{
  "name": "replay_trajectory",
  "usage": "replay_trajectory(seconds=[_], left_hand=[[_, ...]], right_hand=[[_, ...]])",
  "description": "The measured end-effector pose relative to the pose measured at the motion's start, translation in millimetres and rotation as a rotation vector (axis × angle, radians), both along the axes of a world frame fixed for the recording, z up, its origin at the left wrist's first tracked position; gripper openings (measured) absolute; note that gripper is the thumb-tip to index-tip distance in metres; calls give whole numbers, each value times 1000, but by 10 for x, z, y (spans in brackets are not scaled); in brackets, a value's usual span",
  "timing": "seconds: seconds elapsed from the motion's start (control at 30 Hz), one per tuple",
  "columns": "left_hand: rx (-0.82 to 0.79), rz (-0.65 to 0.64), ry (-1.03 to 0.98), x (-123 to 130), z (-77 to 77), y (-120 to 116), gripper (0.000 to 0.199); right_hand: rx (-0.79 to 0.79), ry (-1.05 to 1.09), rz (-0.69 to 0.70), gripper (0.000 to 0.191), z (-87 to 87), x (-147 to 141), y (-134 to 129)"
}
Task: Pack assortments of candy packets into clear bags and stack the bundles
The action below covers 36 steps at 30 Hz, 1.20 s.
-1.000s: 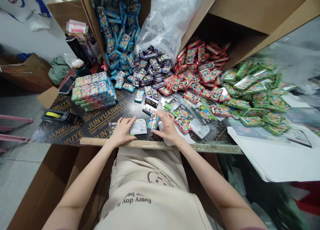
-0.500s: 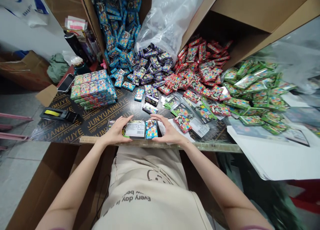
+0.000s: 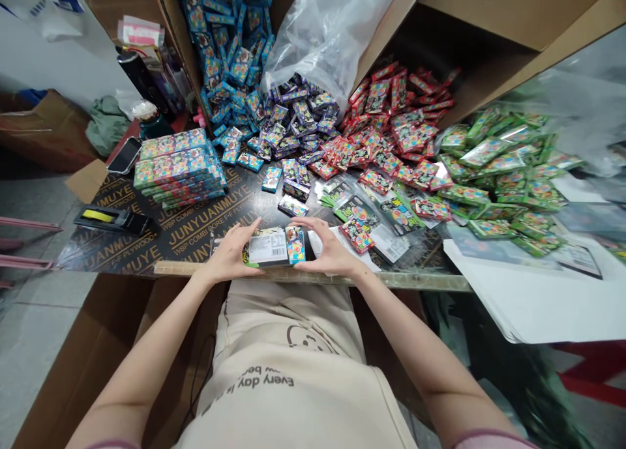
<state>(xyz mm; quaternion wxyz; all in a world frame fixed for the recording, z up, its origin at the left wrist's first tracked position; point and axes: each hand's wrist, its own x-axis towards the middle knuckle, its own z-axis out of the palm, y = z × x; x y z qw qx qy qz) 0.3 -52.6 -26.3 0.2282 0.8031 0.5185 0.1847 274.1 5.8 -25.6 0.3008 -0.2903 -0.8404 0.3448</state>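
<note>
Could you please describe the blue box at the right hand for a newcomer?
On the dark lettered table, look between the left hand and right hand. The blue box there is narrower and more colourful than the white-labelled pack beside it.

At the left of the table (image 3: 205,221), a black tape dispenser (image 3: 115,222) is being kept, its yellow roll (image 3: 98,216) being left exposed. Beyond it, a phone (image 3: 124,156) is being rested, and farther still, a dark bottle (image 3: 150,124) and a black flask (image 3: 141,81) are being kept close together. At the far left, a green cloth (image 3: 107,126) is being shown beside a carton (image 3: 49,130). At the far middle, a clear bag (image 3: 325,32) is being flanked by boxes (image 3: 489,12). At the near right, white sheets (image 3: 528,305) are being spread; at the left edge, pink bars (image 3: 24,262) are being cut off from view.
</note>
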Motion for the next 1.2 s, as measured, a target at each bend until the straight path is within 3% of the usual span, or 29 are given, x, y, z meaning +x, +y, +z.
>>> replay_trajectory(seconds=[0.13, 0.27, 0.33, 0.43, 0.5, 0.63, 0.73, 0.83, 0.97, 1.03, 1.1, 1.2], left_hand=[[76, 3, 22, 51, 5, 1, 113], [126, 91, 1, 41, 33, 23, 111], [140, 135, -2, 27, 47, 28, 111], [129, 127, 13, 6, 53, 37, 112], [124, 118, 40, -21, 40, 61, 112], [94, 157, 146, -115, -42, 167, 107], [-3, 182, 161, -115, -114, 247, 98], [-68, 337, -137, 67, -115, 270, 89], [-315, 630, -1017, 463, 51, 268, 76], [-461, 703, -1291, 586, 169, 287, 77], [-590, 731, -1379, 621, 270, 310, 80], [-741, 680, -1353, 589, 354, 316, 84]], right_hand=[[50, -91, 98, 92, -58, -4, 36], [160, -13, -189, 111, -159, -51, -75], [197, 5, -230, 105, -169, -92, -175], [192, -59, -42, 79, -134, -156, -231], [186, -64, -49, 70, -121, -177, -119], [112, -195, -417, 75, -214, -162, 388], [70, -410, -403, 73, -307, -181, 658], [135, -324, -409, 62, -290, -265, 593], [142, -88, -374, 64, -64, -395, 175], [154, -62, -276, 70, 78, -411, 2], [165, -54, -188, 81, 190, -380, -75], [94, -18, -60, 90, 269, -286, -51]])
